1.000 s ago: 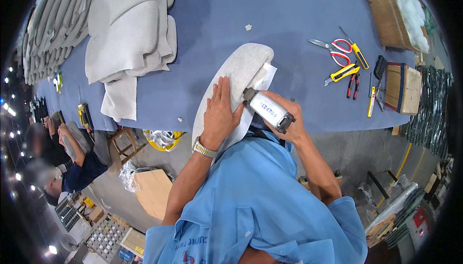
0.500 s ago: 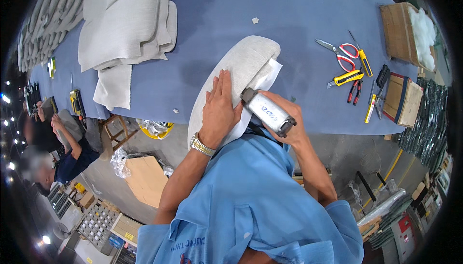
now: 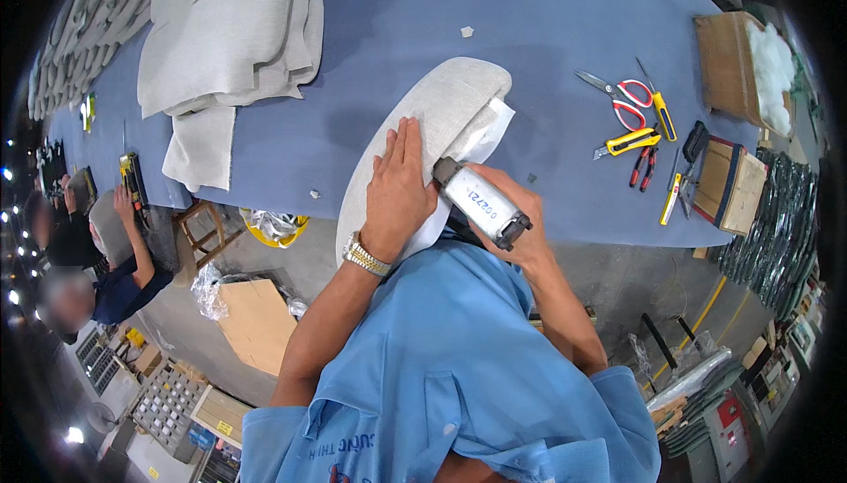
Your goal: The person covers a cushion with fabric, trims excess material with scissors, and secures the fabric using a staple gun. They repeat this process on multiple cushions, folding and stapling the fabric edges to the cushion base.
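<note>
A rounded panel covered in light grey fabric point(image 3: 441, 104) lies tilted at the table's near edge, against my body. White backing point(image 3: 487, 130) shows along its right side. My left hand point(image 3: 400, 192), with a metal watch at the wrist, rests flat on the fabric, fingers stretched out and close together. My right hand point(image 3: 520, 218) grips a pneumatic staple gun point(image 3: 481, 201) with a whitish body and dark ends. The gun's nose is at the panel's right edge, close to my left thumb; its handle and my fingers are mostly hidden beneath it.
The blue-grey table point(image 3: 565, 7) bears stacked grey fabric point(image 3: 216, 33) at left. Scissors point(image 3: 618, 95), a yellow utility knife point(image 3: 631, 142) and pliers point(image 3: 644, 168) lie right, near a box of white stuffing point(image 3: 732, 64). A co-worker point(image 3: 132, 280) is at far left.
The view has shifted slightly. The staple gun's nose has moved a little up and left along the panel's edge, in my right hand. My left hand stays pressed on the fabric.
</note>
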### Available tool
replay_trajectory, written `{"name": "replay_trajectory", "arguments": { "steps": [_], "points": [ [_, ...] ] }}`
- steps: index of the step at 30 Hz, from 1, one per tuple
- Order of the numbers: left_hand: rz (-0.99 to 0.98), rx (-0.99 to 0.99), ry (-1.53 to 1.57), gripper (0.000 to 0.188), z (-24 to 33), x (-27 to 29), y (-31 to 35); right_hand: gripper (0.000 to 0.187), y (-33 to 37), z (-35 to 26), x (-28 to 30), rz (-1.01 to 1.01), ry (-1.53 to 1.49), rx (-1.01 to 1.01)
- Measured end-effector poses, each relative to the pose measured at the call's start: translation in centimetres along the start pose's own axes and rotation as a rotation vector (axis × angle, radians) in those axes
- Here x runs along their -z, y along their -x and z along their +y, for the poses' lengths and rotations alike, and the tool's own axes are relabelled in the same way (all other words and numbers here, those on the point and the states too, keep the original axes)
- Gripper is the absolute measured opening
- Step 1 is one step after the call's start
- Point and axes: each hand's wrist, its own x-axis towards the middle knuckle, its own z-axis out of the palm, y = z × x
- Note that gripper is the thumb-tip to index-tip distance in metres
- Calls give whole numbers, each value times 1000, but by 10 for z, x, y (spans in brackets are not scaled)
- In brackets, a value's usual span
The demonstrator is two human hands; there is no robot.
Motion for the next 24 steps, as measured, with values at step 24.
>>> {"name": "replay_trajectory", "arguments": {
  "steps": [24],
  "points": [
    [-196,-201,124,123,-18,23,2,46,4,5,-5,-66,64,82]
  ]
}}
